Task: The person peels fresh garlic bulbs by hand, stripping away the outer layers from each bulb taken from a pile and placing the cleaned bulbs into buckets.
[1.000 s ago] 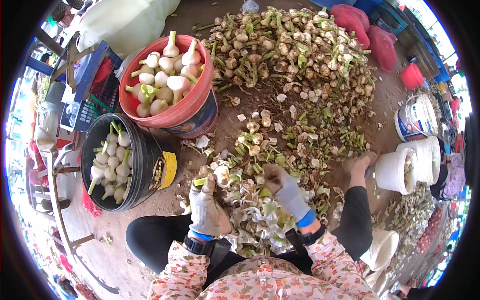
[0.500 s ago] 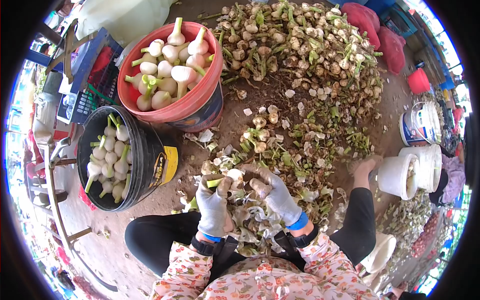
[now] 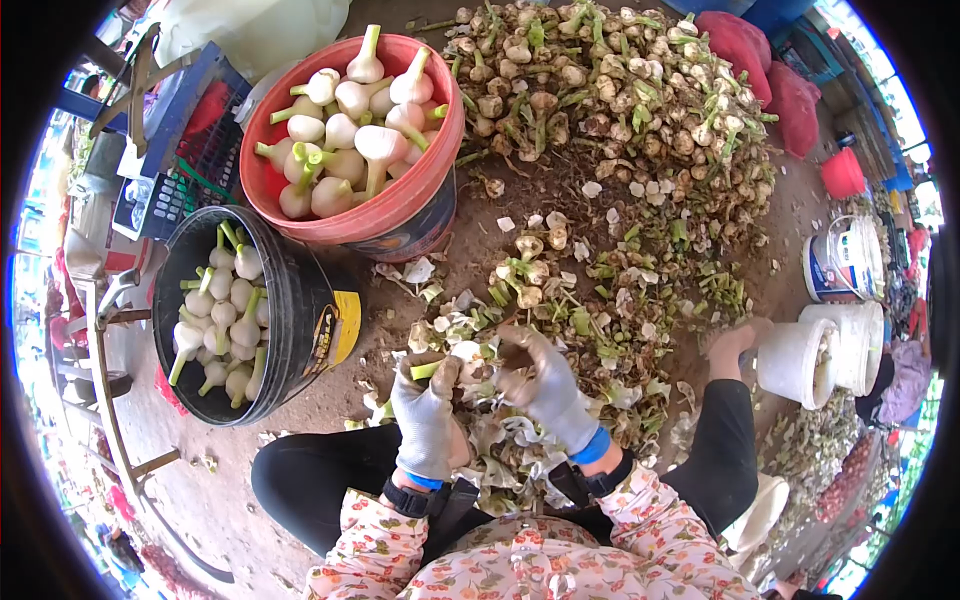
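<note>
My left hand (image 3: 424, 415), in a grey-white glove, is closed around a garlic bulb (image 3: 468, 352). The cut green stem pokes out on the left between thumb and fingers, and the pale bulb faces right. Just right of the bulb is my right hand (image 3: 556, 395), gloved and soiled at the fingertips. Its fingers are bent and smeared by motion, so I cannot tell whether they grip anything. Beneath both hands lie loose peeled skins (image 3: 500, 450) and leaf scraps.
A red bucket (image 3: 350, 225) and a black bucket (image 3: 290, 300) at left hold cleaned garlic. Ahead rises a heap of untrimmed garlic (image 3: 610, 90). White buckets (image 3: 785, 365) stand at right beside my bare foot (image 3: 735, 345). A metal frame (image 3: 105, 390) is far left.
My right hand has shifted slightly left and its fingers have curled in a blur near the bulb. The left hand keeps hold of the garlic bulb. The view has shifted slightly.
</note>
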Demonstrator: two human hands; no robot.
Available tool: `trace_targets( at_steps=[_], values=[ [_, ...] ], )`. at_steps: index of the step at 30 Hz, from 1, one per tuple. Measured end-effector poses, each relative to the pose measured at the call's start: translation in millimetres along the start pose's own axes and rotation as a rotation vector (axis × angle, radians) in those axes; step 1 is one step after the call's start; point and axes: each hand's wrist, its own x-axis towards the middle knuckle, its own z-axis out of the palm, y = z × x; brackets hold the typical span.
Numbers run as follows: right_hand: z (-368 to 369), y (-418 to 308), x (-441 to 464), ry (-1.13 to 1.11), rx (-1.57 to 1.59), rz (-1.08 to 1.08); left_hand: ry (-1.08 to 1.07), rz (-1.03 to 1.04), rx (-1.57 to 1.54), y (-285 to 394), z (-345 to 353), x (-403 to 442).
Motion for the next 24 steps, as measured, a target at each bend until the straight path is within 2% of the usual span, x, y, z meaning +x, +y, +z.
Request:
trace_targets(
  at_steps=[1, 3, 6, 8, 10, 12, 13, 14, 16, 17, 19, 20, 22, 23, 24],
  values=[
    [5, -13, 2, 0.012, -0.131, -0.142, -0.005, -0.015, 0.012, -1, 1, 0],
    [16, -37, 7, 0.077, -0.27, -0.221, -0.013, -0.044, 0.023, -6, 1, 2],
    [15, 8, 11, 0.087, -0.11, -0.049, -0.002, -0.124, -0.035, -9, -2, 0],
    [12, 22, 16, 0.183, -0.177, -0.001, 0.014, -0.23, -0.15, 10, 7, -3],
    [13, -2, 18, 0.212, 0.004, -0.081, 0.044, -0.148, -0.086, 5, 9, -1],
    [21, -9, 15, 0.068, 0.326, 0.146, 0.019, -0.062, 0.059, -13, 6, 2],
    [23, -11, 23, 0.072, -0.092, -0.191, -0.033, -0.026, 0.047, -13, 11, -3],
    [26, -5, 22, 0.082, -0.197, -0.168, -0.128, 0.131, 0.255, -23, 3, -3],
    [20, -12, 28, -0.019, 0.454, 0.667, -0.169, 0.061, 0.195, -13, 2, -9],
    [19, -6, 28, -0.1, 0.475, 0.645, -0.253, 0.039, 0.101, -8, 1, -10],
    [24, 25, 19, -0.26, 0.521, 0.6, -0.246, 0.035, 0.02, 6, -5, -6],
    [36, 46, 11, -0.23, 0.416, 0.4, -0.243, 0.035, -0.021, 16, -8, -2],
    [22, 52, 34, -0.307, -0.126, 0.523, 0.008, 0.135, -0.13, 53, -13, 7],
    [19, 77, 43, -0.204, -0.493, 0.437, 0.245, 0.239, -0.091, 65, -21, 15],
    [7, 74, 68, -0.274, -0.767, 0.536, 0.191, 0.243, -0.251, 79, -25, 17]
  ],
)
